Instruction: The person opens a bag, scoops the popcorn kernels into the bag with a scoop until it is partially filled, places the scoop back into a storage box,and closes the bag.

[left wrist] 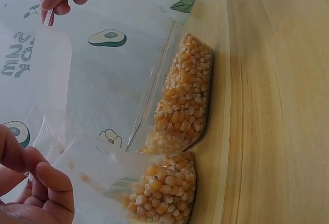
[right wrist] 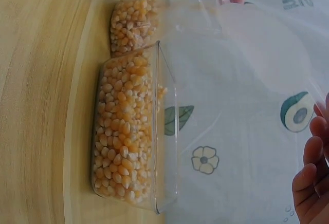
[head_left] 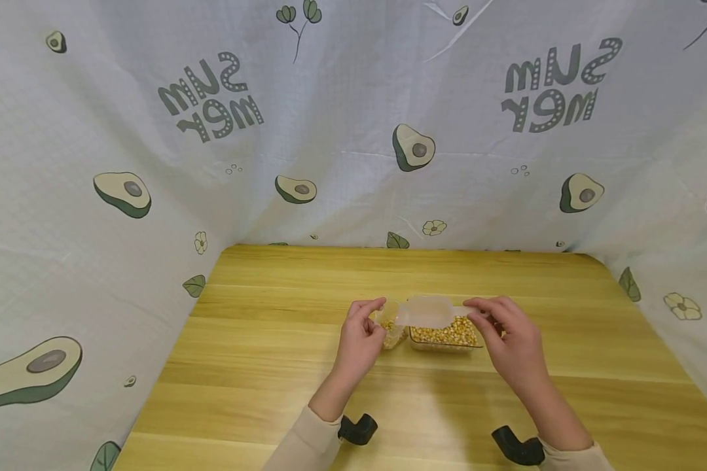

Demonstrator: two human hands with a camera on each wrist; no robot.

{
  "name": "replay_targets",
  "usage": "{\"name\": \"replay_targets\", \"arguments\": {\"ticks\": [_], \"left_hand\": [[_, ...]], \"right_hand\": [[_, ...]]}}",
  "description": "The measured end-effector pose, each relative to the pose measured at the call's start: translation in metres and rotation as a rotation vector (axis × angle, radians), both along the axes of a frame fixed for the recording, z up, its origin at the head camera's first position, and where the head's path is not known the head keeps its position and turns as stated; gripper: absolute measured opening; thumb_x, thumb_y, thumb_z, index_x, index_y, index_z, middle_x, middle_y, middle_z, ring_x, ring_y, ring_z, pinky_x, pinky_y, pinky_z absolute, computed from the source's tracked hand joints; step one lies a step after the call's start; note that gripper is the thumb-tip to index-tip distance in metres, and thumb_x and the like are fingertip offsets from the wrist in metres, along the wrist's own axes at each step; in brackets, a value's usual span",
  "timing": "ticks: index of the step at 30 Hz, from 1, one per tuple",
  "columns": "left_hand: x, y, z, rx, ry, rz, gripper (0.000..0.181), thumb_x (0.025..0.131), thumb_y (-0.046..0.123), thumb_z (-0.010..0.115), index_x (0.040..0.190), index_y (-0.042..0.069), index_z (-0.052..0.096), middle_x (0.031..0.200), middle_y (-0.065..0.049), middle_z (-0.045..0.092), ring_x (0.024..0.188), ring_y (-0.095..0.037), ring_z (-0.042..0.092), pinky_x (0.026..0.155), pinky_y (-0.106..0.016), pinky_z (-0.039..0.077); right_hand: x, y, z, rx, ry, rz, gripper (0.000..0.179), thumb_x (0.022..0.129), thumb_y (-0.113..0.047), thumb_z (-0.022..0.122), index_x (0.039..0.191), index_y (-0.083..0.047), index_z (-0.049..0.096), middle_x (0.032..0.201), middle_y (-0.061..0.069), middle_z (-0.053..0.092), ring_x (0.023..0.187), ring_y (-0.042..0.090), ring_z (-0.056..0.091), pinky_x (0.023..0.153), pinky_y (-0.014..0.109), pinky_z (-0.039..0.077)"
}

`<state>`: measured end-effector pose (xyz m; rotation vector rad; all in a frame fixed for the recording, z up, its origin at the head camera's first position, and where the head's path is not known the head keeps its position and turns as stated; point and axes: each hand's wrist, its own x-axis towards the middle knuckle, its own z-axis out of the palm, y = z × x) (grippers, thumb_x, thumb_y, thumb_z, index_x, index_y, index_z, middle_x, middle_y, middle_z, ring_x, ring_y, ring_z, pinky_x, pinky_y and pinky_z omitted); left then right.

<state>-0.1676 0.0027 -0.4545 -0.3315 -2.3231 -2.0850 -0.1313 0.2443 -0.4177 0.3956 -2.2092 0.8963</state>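
Note:
My left hand (head_left: 359,337) pinches the rim of a clear plastic bag (left wrist: 110,170), which stands on the table with corn kernels (left wrist: 162,196) in its bottom. My right hand (head_left: 512,337) holds a translucent white scoop (head_left: 429,311) by its handle, its front end at the bag's mouth. No kernels show in the scoop, though its inside is partly hidden. Right beside the bag, under the scoop, sits a clear rectangular container (right wrist: 167,131) holding many corn kernels (right wrist: 123,131).
The wooden table (head_left: 259,366) reaches back to a hanging cloth (head_left: 342,131) printed with avocados, which also lines both sides. Black curved pieces (head_left: 358,430) sit at the wrists by the beige sleeves.

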Motion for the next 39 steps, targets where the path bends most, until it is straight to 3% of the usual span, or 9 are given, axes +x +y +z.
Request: {"name": "replay_targets", "arguments": {"ticks": [20, 25, 34, 39], "left_hand": [[0.001, 0.000, -0.001, -0.004, 0.017, 0.009, 0.052, 0.086, -0.012, 0.050, 0.134, 0.005, 0.062, 0.124, -0.013, 0.053, 0.062, -0.002, 0.038, 0.052, -0.014, 0.034], [0.002, -0.001, -0.001, -0.001, 0.012, 0.006, 0.053, 0.085, -0.013, 0.050, 0.135, 0.003, 0.061, 0.124, -0.013, 0.053, 0.062, -0.003, 0.038, 0.051, -0.014, 0.034], [0.002, -0.001, 0.000, 0.012, 0.003, 0.015, 0.054, 0.086, -0.012, 0.051, 0.136, 0.006, 0.060, 0.125, -0.012, 0.053, 0.062, -0.003, 0.038, 0.052, -0.014, 0.034], [0.001, 0.000, -0.003, 0.021, 0.000, 0.012, 0.054, 0.086, -0.012, 0.051, 0.137, 0.005, 0.059, 0.127, -0.013, 0.052, 0.059, -0.004, 0.035, 0.051, -0.015, 0.032]], "right_hand": [[0.000, 0.000, -0.005, -0.001, 0.022, 0.009, 0.033, 0.073, 0.013, 0.076, 0.099, -0.007, 0.078, 0.081, 0.001, 0.064, 0.062, -0.005, 0.041, 0.053, 0.013, 0.033], [0.001, 0.001, -0.005, -0.010, -0.007, 0.011, 0.030, 0.076, 0.011, 0.076, 0.099, -0.007, 0.078, 0.081, -0.001, 0.063, 0.063, -0.005, 0.042, 0.052, 0.013, 0.034], [0.001, 0.008, -0.011, -0.118, -0.097, -0.019, 0.018, 0.089, 0.000, 0.069, 0.104, -0.007, 0.077, 0.087, 0.002, 0.065, 0.074, -0.006, 0.052, 0.063, 0.009, 0.043], [0.003, 0.013, -0.013, -0.239, -0.180, -0.041, 0.017, 0.094, -0.006, 0.065, 0.108, -0.006, 0.075, 0.089, -0.002, 0.063, 0.071, -0.001, 0.052, 0.060, 0.012, 0.042]]}}
